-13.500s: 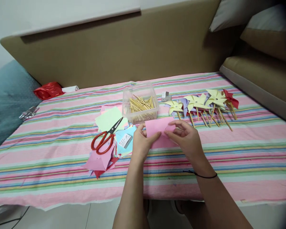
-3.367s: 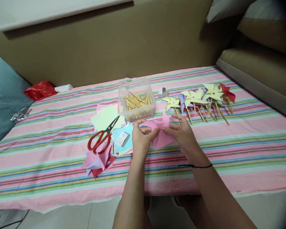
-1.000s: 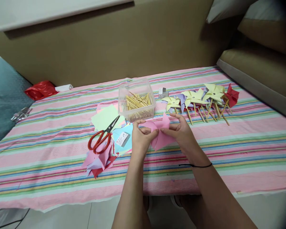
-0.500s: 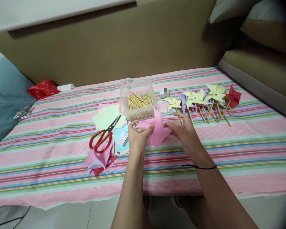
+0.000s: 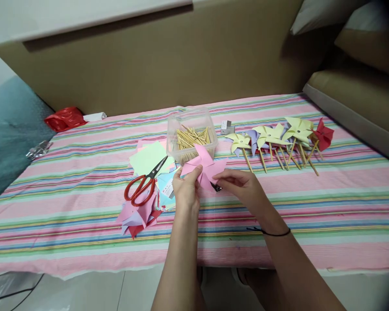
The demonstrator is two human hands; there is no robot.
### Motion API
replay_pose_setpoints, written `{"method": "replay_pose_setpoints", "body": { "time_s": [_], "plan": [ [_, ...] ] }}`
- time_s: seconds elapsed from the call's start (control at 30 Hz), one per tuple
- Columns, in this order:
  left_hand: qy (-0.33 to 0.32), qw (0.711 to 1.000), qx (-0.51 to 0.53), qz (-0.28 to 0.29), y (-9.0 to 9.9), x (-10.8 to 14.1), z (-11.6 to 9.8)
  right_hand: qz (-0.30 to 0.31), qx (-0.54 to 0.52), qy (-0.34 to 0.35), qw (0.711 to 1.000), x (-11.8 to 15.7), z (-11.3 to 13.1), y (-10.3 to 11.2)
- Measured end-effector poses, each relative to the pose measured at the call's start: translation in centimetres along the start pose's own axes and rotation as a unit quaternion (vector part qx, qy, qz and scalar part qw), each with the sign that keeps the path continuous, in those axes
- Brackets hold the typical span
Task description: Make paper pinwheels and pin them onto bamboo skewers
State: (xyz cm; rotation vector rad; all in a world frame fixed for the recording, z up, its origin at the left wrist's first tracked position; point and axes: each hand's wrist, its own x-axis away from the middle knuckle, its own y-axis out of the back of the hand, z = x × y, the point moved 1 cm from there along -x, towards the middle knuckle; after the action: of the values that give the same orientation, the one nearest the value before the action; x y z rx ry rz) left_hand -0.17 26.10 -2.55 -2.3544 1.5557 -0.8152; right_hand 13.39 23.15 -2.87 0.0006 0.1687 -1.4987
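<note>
Pink pinwheel [image 5: 208, 166], one, tight in left hand [image 5: 186, 190]; right hand [image 5: 244, 185] at its edge, hold unclear; scissors [image 5: 151, 175], one pair.

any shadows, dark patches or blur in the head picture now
Head view: blackness fills the frame's upper right corner; head view: a dark shadow strip lies under the long white ledge; head view: the pink paper pinwheel looks fairly sharp.

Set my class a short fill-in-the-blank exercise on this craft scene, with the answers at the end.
1. The paper pinwheel in the left hand is ____ in colour.
2. Red-handled ____ lie on coloured paper.
3. The clear plastic box holds thin wooden ____.
4. The far-right pinwheel on the striped cloth is ____ in colour.

Missing words: pink; scissors; sticks; red.
</note>
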Motion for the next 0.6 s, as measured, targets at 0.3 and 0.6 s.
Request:
{"method": "replay_pose_setpoints", "body": {
  "time_s": [0.3, 0.6],
  "plan": [
    [-0.041, 0.997, -0.061, 0.012, -0.8, 1.3, 0.2, -0.183, -0.036, -0.004, 0.983, -0.4, -0.2, -1.2],
    [-0.043, 0.995, -0.079, 0.034, -1.1, 1.9, 0.4, -0.233, -0.018, 0.024, 0.972, -0.1, -0.2, -1.6]
  ]
}}
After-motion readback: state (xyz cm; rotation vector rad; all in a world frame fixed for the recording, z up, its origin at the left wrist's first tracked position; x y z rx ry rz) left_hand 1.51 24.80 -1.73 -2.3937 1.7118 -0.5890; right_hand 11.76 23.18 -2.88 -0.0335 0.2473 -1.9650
